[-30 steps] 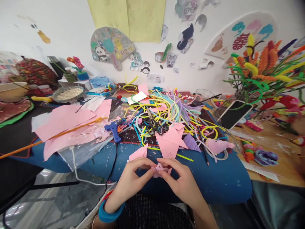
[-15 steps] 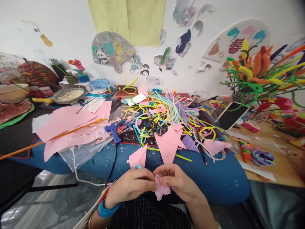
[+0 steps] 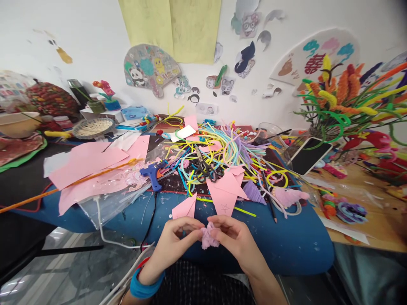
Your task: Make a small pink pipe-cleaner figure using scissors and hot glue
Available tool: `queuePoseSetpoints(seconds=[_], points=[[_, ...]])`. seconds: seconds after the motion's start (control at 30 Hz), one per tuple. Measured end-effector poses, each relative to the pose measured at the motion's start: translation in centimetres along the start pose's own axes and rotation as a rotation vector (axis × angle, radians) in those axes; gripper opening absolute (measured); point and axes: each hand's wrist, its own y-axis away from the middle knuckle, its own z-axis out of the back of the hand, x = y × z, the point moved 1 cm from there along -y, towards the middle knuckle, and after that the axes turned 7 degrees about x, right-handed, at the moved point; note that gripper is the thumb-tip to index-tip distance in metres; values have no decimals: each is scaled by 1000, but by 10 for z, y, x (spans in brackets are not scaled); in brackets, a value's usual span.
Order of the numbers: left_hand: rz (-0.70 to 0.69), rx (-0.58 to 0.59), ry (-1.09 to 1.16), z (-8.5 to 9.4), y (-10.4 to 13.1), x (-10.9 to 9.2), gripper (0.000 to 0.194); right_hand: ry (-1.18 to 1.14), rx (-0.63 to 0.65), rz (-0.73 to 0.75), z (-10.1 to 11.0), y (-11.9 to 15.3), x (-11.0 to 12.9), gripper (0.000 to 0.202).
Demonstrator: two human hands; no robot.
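Note:
A small fuzzy pink piece, seemingly shaped from pipe cleaner (image 3: 209, 238), is pinched between both hands just in front of the table edge. My left hand (image 3: 178, 239) grips its left side with thumb and fingertips. On its right side, the thumb and fingers of my right hand (image 3: 235, 239) are closed. Fingertips hide part of the piece. Beyond the hands lie a cut pink paper (image 3: 222, 192) with a star drawn on it and a smaller folded pink paper (image 3: 184, 207).
Scissors (image 3: 205, 167) rest on a heap of pipe cleaners (image 3: 235, 144). Left of them lies a blue glue gun (image 3: 152, 174), its cord running off the table. Pink sheets (image 3: 89, 163) cover the left side. A phone (image 3: 310, 156) leans at right beside a pipe-cleaner bouquet (image 3: 346, 93).
Both hands have risen slightly and turned the fuzzy pink piece, which now sits higher and looks more compact. The left hand has shifted from covering it to pinching its side.

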Motion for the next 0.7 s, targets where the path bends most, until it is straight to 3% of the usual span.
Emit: queuePoseSetpoints(seconds=[0.17,0.33,0.53,0.7], points=[[135,-38,119,0,-1,0,7,241,-48,68,-4,1,-1,26],[127,-94,105,-3,2,-2,7,473,-92,199,-7,3,-3,19],[69,-110,53,-4,5,-7,7,676,-42,441,-13,-1,5,11],[22,-135,11,-5,8,-10,7,703,-83,564,-20,-5,7,13]])
